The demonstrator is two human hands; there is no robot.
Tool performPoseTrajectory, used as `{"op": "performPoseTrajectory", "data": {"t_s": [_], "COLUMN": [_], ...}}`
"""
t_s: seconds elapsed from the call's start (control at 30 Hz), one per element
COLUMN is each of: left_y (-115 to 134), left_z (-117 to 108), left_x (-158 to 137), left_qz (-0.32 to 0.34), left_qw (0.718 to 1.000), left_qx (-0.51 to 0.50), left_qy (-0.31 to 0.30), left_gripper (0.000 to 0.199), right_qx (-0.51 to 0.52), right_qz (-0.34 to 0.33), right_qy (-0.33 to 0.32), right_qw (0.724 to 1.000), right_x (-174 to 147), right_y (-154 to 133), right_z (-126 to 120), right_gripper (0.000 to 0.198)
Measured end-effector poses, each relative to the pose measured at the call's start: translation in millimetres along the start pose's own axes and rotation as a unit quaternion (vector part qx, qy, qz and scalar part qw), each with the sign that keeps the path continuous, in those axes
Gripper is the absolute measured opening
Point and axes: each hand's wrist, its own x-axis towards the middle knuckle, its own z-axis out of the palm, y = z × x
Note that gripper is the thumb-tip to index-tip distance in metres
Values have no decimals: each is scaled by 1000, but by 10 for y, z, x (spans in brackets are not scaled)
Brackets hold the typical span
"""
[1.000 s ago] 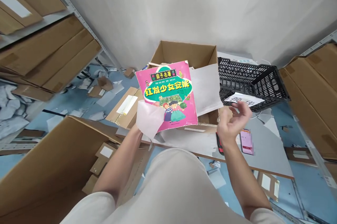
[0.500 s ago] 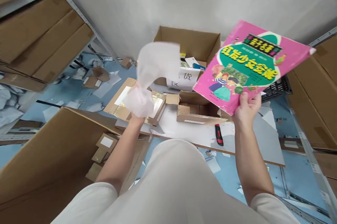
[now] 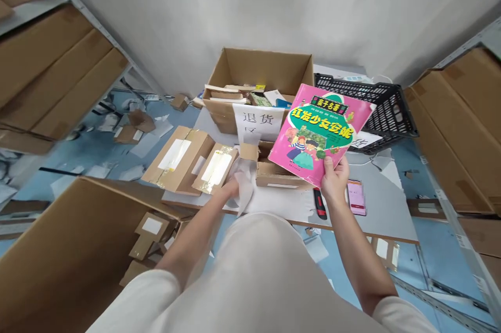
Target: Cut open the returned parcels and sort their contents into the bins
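My right hand (image 3: pixel 335 177) grips the lower edge of a pink picture book (image 3: pixel 313 158), thumb on its cover. The book is tilted, with a green panel and yellow title, above the small open cardboard box (image 3: pixel 279 181) and covering part of it. My left hand (image 3: pixel 234 188) is low at the table's front edge, closed on a thin white translucent packing sheet (image 3: pixel 245 189) that hangs beside its fingers. Just left of it lies a small taped carton (image 3: pixel 215 168) with a white label. A red and black box cutter (image 3: pixel 320 203) lies below the book.
A large carton (image 3: pixel 270 61) of books with a paper sign (image 3: pixel 258 120) stands at the back. Right of it is a black plastic crate (image 3: pixel 395 114). A phone (image 3: pixel 356 197) lies on the white table (image 3: pixel 385 218). A big open box (image 3: pixel 78 249) stands at lower left.
My left hand has come down to the table with the packing sheet, which was raised in front of the large carton. My right hand has brought the book down and left.
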Motion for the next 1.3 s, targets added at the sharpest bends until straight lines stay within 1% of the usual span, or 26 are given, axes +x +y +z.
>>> {"op": "performPoseTrajectory", "data": {"t_s": [0.07,0.1,0.13,0.17,0.2,0.23,0.27,0.3,0.33,0.37,0.4,0.47,0.53,0.6,0.63,0.67,0.73,0.8,0.87,0.97,1.03,1.13,1.2,1.3], "left_y": [46,107,194,302,425,553,674,781,865,922,954,949,893,823,789,755,689,625,572,540,553,591,605,604], "left_z": [-164,-248,-316,-355,-357,-315,-231,-114,26,172,312,526,625,632,620,606,593,607,640,694,729,808,904,1132], "left_x": [-101,-162,-225,-285,-339,-385,-423,-454,-479,-502,-524,-570,-616,-655,-672,-688,-716,-737,-747,-747,-749,-769,-788,-807], "left_qz": [-12,-20,-20,-7,17,50,84,107,113,107,102,95,92,83,75,66,50,38,31,25,21,0,-29,-88], "left_qw": [999,997,990,983,982,986,990,992,991,988,985,984,985,985,985,984,984,983,981,977,973,966,956,931], "left_qx": [47,74,131,169,177,154,109,51,-3,-42,-63,-69,-66,-75,-80,-83,-91,-103,-125,-162,-182,-214,-232,-246], "left_qy": [-15,-25,-54,-69,-68,-40,-28,-38,-68,-105,-128,-137,-127,-130,-136,-141,-145,-145,-143,-137,-138,-148,-175,-256], "left_gripper": [36,38,38,36,36,40,49,60,67,70,68,58,50,48,48,48,51,53,54,49,45,43,42,44], "right_qx": [-5,-3,5,19,38,59,78,95,105,110,109,97,86,78,75,65,54,54,67,94,110,117,119,135], "right_qz": [-6,-5,3,19,38,55,69,78,83,87,90,94,82,51,28,17,32,60,82,98,105,109,101,101], "right_qy": [-5,-7,-12,-19,-30,-43,-56,-69,-78,-84,-88,-102,-112,-107,-86,-85,-101,-129,-150,-176,-204,-238,-256,-313], "right_qw": [1000,1000,1000,999,998,996,993,990,988,987,986,986,987,990,993,994,993,988,983,975,967,958,954,935], "right_x": [62,93,117,132,133,118,85,38,-18,-72,-114,-114,43,337,506,669,928,1064,1103,1107,1121,1137,1122,1074], "right_y": [-28,-49,-72,-96,-119,-141,-159,-174,-185,-193,-202,-233,-306,-424,-492,-556,-653,-690,-681,-670,-706,-786,-798,-706], "right_z": [-8,-16,-24,-27,-26,-17,-2,18,39,58,72,75,43,-12,-39,-62,-84,-79,-70,-102,-153,-189,-137,24], "right_gripper": [40,40,41,42,42,42,42,41,41,41,41,42,42,41,40,39,37,36,35,37,44,62,68,71]}}
